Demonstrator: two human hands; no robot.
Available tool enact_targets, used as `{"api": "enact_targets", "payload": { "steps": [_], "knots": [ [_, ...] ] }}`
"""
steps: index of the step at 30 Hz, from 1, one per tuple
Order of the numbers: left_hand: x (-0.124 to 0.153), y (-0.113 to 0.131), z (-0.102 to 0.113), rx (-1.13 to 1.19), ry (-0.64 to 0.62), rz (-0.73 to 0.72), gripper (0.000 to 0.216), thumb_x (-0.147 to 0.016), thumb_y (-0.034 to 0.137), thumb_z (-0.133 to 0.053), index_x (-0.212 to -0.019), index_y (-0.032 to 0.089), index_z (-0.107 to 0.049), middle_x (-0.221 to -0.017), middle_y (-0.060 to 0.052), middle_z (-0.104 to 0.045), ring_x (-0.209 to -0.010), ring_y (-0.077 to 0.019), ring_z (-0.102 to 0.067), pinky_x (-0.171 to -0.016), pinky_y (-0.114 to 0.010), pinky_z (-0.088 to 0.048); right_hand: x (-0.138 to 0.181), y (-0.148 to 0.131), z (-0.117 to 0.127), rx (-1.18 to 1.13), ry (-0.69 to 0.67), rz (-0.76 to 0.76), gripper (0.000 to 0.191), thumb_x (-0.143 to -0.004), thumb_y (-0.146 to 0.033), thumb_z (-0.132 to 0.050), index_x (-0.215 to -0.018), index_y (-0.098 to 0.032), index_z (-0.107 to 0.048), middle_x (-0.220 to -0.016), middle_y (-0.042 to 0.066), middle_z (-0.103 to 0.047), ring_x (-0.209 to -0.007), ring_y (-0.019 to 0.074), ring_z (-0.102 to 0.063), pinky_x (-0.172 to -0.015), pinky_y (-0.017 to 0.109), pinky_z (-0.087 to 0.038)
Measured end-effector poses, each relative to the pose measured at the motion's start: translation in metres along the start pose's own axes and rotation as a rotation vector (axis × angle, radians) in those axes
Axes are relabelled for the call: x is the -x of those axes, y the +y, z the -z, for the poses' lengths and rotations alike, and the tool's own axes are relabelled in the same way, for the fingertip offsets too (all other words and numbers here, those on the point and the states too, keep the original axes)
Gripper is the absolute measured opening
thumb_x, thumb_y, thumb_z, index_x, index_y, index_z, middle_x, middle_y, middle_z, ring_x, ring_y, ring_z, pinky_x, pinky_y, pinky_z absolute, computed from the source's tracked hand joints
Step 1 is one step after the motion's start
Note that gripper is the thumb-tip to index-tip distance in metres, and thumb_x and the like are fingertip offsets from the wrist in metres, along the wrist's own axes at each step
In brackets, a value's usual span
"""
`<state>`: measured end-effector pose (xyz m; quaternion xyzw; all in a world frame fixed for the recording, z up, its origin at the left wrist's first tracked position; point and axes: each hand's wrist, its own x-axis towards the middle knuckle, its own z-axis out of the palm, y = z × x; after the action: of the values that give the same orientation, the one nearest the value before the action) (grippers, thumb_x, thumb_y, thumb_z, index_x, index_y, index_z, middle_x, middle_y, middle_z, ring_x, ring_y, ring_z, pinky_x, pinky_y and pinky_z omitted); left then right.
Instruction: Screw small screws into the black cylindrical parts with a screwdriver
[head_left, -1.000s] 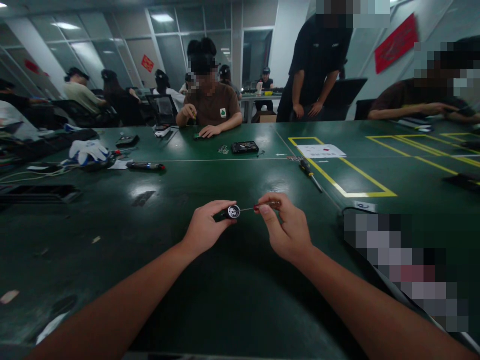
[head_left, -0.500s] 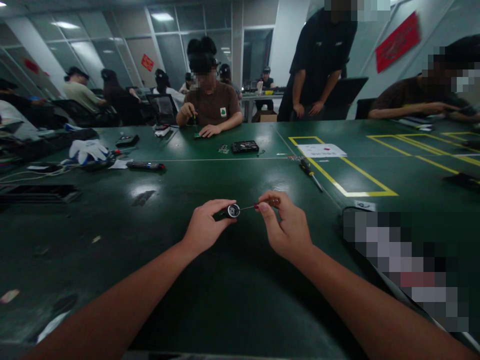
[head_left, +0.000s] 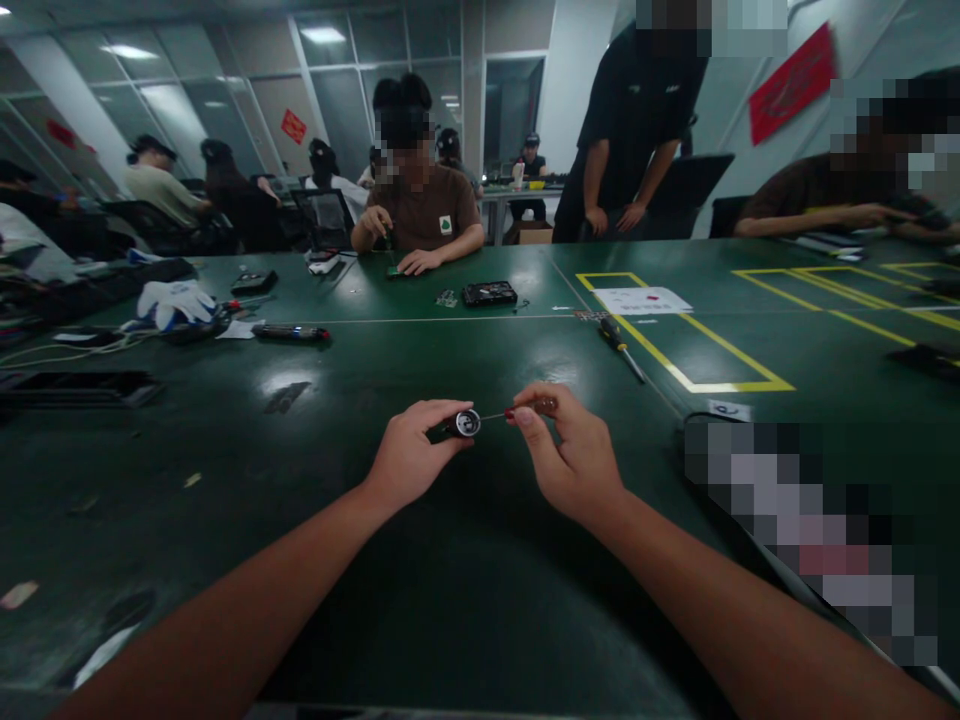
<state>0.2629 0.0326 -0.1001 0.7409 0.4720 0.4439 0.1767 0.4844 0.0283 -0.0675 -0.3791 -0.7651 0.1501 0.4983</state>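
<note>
The left hand [head_left: 411, 455] has its thumb and fingers curled round a short, dark cylindrical housing [head_left: 466, 423], held above the tabletop [head_left: 480, 600] in front of the wearer. The housing's round open end faces the wearer, ringed by a smooth, bright, metallic-looking rim; small pale and dark parts sit inside, too small to make out.

The right hand [head_left: 576, 450] has its fingers pinched closed on a slim screwdriver [head_left: 511, 414], with a translucent reddish-brown handle, a red collar and a thin straight metal shaft. The shaft points at the housing and its tip meets the rim's right side; whether it goes inside, I cannot tell.

The tabletop is dark green, smooth and slightly glossy, with scuffs and pale scraps. Beyond the right hand lies a larger screwdriver [head_left: 621, 348] with a black-and-yellow grip, near a white paper sheet [head_left: 643, 301] and a rectangle of yellow tape [head_left: 739, 387]. To the left are white fabric gloves [head_left: 176, 304] with blue patches and a shallow black tray [head_left: 79, 388].

Across the tabletop a co-worker in a brown shirt [head_left: 424, 205] bends over a small green board [head_left: 394, 271]. Behind are framed glass partitions [head_left: 375, 95] and red wall hangings [head_left: 793, 85].
</note>
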Motion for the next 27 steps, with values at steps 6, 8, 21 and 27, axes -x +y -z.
{"api": "enact_targets", "payload": {
  "steps": [6, 8, 21, 27],
  "knots": [
    [-0.002, -0.002, -0.001, 0.009, 0.021, -0.004, 0.044, -0.079, 0.013, -0.082, -0.12, 0.025, -0.075, -0.12, -0.004, -0.075, -0.112, -0.0223, -0.069, -0.105, -0.041, -0.052, -0.001, 0.0, 0.001, -0.01, -0.055, -0.038, 0.014, -0.102, -0.031, -0.054, -0.112, -0.023, -0.059, -0.084, 0.002, -0.072, -0.075, 0.0189, -0.071, -0.068, 0.031, -0.05],
    [-0.002, -0.003, -0.001, 0.022, 0.022, 0.003, 0.044, -0.079, 0.013, -0.082, -0.121, 0.025, -0.074, -0.121, -0.004, -0.075, -0.113, -0.0222, -0.069, -0.106, -0.041, -0.052, -0.001, -0.001, 0.002, -0.066, -0.101, -0.064, 0.014, -0.102, -0.029, -0.053, -0.114, -0.024, -0.057, -0.077, -0.001, -0.069, -0.067, 0.0161, -0.068, -0.064, 0.029, -0.048],
    [-0.002, -0.007, 0.0, 0.005, 0.049, -0.008, 0.042, -0.079, 0.009, -0.08, -0.118, 0.023, -0.075, -0.119, -0.006, -0.075, -0.111, -0.0229, -0.07, -0.105, -0.044, -0.053, 0.001, 0.001, -0.005, -0.346, -0.066, -0.204, 0.019, -0.104, -0.037, -0.051, -0.103, -0.024, -0.065, -0.082, 0.0, -0.065, -0.075, 0.0162, -0.063, -0.07, 0.03, -0.047],
    [-0.002, -0.009, 0.0, 0.001, 0.045, -0.046, 0.042, -0.081, 0.011, -0.078, -0.121, 0.024, -0.074, -0.121, -0.006, -0.074, -0.113, -0.0234, -0.069, -0.106, -0.045, -0.053, -0.008, 0.015, -0.013, -0.578, 0.097, -0.415, 0.022, -0.096, -0.043, -0.061, -0.097, -0.023, -0.067, -0.087, 0.003, -0.07, -0.08, 0.0181, -0.068, -0.08, 0.035, -0.054]
  ]
}}
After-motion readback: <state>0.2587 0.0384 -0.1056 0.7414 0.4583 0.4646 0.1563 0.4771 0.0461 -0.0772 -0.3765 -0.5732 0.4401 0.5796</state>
